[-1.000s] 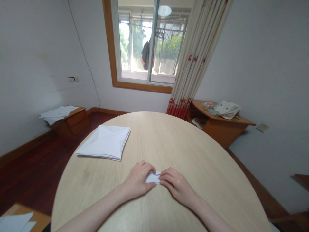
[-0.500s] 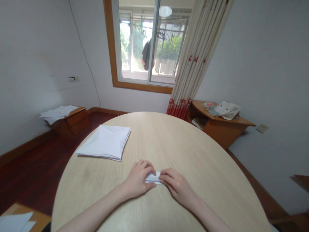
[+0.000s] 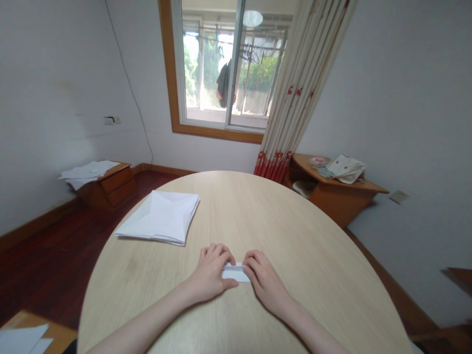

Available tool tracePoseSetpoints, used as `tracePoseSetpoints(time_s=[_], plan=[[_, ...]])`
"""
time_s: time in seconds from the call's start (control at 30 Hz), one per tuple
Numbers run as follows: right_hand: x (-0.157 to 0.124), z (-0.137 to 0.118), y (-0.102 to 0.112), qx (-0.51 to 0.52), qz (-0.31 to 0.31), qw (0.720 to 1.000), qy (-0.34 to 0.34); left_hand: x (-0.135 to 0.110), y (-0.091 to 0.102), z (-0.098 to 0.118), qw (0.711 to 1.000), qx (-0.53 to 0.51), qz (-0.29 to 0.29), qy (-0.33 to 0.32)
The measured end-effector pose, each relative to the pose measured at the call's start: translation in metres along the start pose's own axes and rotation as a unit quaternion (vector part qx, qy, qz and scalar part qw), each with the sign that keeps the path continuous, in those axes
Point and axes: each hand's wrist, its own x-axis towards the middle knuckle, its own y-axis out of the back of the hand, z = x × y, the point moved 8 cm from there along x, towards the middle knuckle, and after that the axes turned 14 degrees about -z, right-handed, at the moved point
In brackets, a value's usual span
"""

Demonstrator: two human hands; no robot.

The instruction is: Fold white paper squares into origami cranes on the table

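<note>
Pale wood table: L hand & R hand, both curled, grip small folded paper between them; bigger folded sheet lies to L, apart.

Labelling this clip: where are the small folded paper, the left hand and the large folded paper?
small folded paper (image 3: 236, 273), head view, exposed middle
left hand (image 3: 212, 272), head view, back of hand
large folded paper (image 3: 158, 219), head view, top face
</note>
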Motion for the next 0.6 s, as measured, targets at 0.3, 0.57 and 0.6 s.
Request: tracePoseSetpoints(time_s=[0.3,0.57,0.6], plan=[[0.000,-0.006,0.002,-0.040,0.010,0.999,0.023,0.000,0.001,-0.001,1.000,0.006,-0.002,0.014],[-0.004,-0.008,0.000,-0.078,-0.019,0.995,0.054,-0.001,0.001,0.001,1.000,0.009,-0.006,-0.001],[-0.005,-0.007,-0.001,-0.079,-0.021,0.995,0.061,-0.001,0.001,0.001,1.000,0.008,-0.004,-0.001]])
